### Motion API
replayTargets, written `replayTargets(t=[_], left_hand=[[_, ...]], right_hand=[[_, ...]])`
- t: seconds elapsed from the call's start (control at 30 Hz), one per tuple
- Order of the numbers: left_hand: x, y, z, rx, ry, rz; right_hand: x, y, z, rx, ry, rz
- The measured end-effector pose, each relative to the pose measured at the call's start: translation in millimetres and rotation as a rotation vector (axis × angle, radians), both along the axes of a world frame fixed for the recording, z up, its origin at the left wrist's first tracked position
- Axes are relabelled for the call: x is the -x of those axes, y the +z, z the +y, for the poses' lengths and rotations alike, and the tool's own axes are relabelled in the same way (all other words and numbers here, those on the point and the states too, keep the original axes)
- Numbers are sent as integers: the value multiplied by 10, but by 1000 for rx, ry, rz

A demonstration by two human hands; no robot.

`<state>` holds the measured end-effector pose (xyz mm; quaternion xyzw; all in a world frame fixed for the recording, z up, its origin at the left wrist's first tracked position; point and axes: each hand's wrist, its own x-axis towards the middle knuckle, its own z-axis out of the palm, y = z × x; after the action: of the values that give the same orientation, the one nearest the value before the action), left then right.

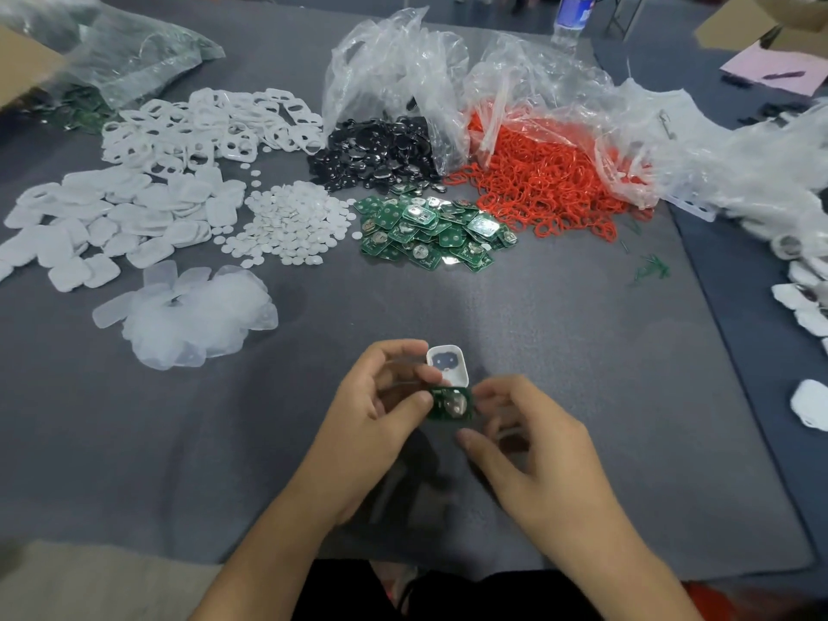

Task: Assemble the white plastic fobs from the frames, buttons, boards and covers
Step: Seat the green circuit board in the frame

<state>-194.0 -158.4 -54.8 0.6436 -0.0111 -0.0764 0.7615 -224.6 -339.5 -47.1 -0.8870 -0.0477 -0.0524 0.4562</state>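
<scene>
My left hand (381, 396) pinches a white fob frame (448, 363) that stands tilted above the grey table. A green board (450, 405) with a round silver cell sits at the frame's lower edge, held between my left thumb and the fingertips of my right hand (533, 441). Supply piles lie farther back: white frames (210, 127), white covers (103, 221), small white round buttons (291, 226), green boards (430, 233) and translucent pieces (192, 316).
Black parts (381, 156) and red rings (546, 186) spill from crumpled clear bags (448, 73). White finished pieces (806, 307) line the right edge. A water bottle (571, 15) stands at the back; cardboard boxes sit in both far corners.
</scene>
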Motion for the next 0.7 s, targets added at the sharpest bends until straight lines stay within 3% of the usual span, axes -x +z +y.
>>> replayTargets(t=[0.27,0.7], left_hand=[[-281,156,194,-93,-285,53],[-112,-91,13,84,26,211]], right_hand=[[-184,220,-109,158,284,-78],[-83,59,-80,276,325,-119]])
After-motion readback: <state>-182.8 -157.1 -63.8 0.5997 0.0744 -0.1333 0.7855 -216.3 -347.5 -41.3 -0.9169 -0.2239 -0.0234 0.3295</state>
